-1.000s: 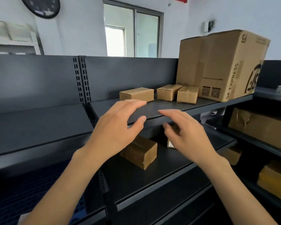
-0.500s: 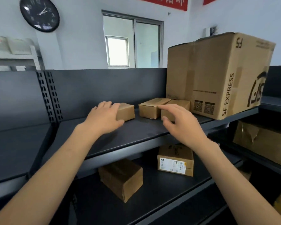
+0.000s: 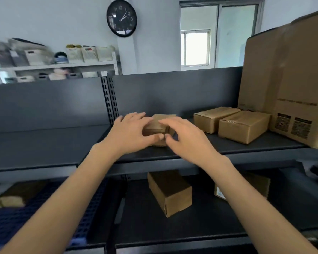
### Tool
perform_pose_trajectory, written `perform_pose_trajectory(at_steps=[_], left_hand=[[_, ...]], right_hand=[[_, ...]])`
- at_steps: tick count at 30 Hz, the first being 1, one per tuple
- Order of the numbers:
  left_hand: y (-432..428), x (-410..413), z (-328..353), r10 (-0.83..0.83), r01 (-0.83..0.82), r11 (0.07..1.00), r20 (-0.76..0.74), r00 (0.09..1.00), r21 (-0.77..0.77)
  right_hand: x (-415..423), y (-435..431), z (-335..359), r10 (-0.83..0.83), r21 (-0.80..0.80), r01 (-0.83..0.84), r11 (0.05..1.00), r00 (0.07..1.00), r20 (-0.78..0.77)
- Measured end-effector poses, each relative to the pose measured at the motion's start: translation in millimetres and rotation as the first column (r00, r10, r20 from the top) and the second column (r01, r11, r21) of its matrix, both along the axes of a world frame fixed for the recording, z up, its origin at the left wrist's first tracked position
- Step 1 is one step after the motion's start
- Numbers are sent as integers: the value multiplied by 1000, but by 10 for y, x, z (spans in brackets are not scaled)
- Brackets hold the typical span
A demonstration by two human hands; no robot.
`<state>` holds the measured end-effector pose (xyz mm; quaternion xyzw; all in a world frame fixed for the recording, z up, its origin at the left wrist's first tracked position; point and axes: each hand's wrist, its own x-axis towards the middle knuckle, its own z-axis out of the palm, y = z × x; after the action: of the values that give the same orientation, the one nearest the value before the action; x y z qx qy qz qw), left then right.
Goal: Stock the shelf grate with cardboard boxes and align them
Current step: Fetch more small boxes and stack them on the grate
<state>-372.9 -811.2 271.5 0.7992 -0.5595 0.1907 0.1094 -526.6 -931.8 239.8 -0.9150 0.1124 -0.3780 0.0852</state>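
Both hands, left (image 3: 130,132) and right (image 3: 186,139), grip a small cardboard box (image 3: 159,125) on the upper shelf (image 3: 228,146). Two more boxes (image 3: 231,121) sit right of it.

small box (image 3: 161,125) at 12 o'clock mostly hidden behind both hands. big carton (image 3: 290,85) cut off at 3 o'clock edge, its print too blurred to read. labelled box (image 3: 221,193) at 5 o'clock partly behind right forearm.

The upper shelf (image 3: 228,149) is seen as dark matt sheet metal, smooth, as is its perforated upright (image 3: 109,99). The small boxes (image 3: 243,126) are brown matt corrugated cardboard, one seam sealed with glossy tape. The large carton (image 3: 290,85) is creased matt cardboard. The clock (image 3: 122,17) face is covered by glossy glazing.
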Motion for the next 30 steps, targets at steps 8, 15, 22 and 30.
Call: perform_pose_trajectory(at_steps=[8, 15, 22, 30], left_hand=[[411, -137, -156, -92, 71, 983, -119, 989, -171], [1330, -77, -100, 37, -60, 938, -73, 997, -342], [2984, 108, -186, 175, -192, 902, -80, 981, -387], [4941, 616, -637, 372, -409, 878, -181, 910, -249]], right_hand=[[155, 263, -59, 85, 50, -79, 996, 985, -150], [394, 1094, 127, 221, -52, -218, 974, 974, 57], [915, 2561, 58, 426, -71, -420, 905, 898, 114], [1728, 4382, -616, 581, 48, -585, 809, 810, 84]])
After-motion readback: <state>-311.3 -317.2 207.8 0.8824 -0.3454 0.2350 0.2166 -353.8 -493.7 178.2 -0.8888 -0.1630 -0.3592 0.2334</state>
